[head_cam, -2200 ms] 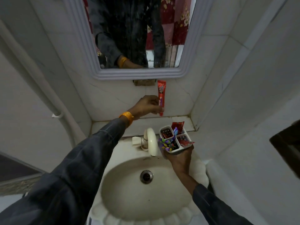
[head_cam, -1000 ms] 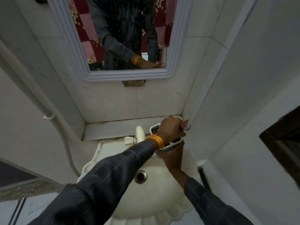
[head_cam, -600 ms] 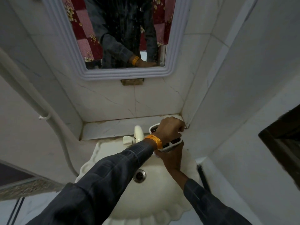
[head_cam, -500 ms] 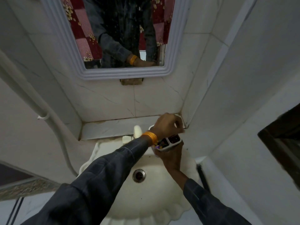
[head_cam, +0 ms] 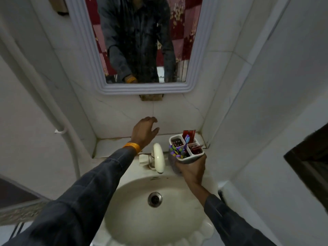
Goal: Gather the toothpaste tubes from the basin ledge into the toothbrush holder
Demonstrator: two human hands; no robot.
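Note:
My right hand point(head_cam: 192, 170) grips a white four-compartment toothbrush holder point(head_cam: 190, 158) from below, above the basin's right rim. Red toothpaste tubes point(head_cam: 189, 134) stand in its compartments, one poking out at the back, and several purple toothbrushes point(head_cam: 179, 150) fill the near left compartment. My left hand point(head_cam: 144, 130) hovers over the white ledge point(head_cam: 111, 145), left of the holder, with fingers spread and nothing in it. I see no tube lying on the ledge.
A white tap point(head_cam: 158, 158) rises between my hands at the back of the oval basin point(head_cam: 131, 215), whose drain point(head_cam: 155, 199) lies below. A framed mirror point(head_cam: 143, 89) hangs above. Tiled walls close in on both sides, and a pipe point(head_cam: 65, 135) runs down the left wall.
My left hand was over the holder with a red tube; now it has pulled away up and left, empty. The tubes stand in the holder, which my right hand still holds.

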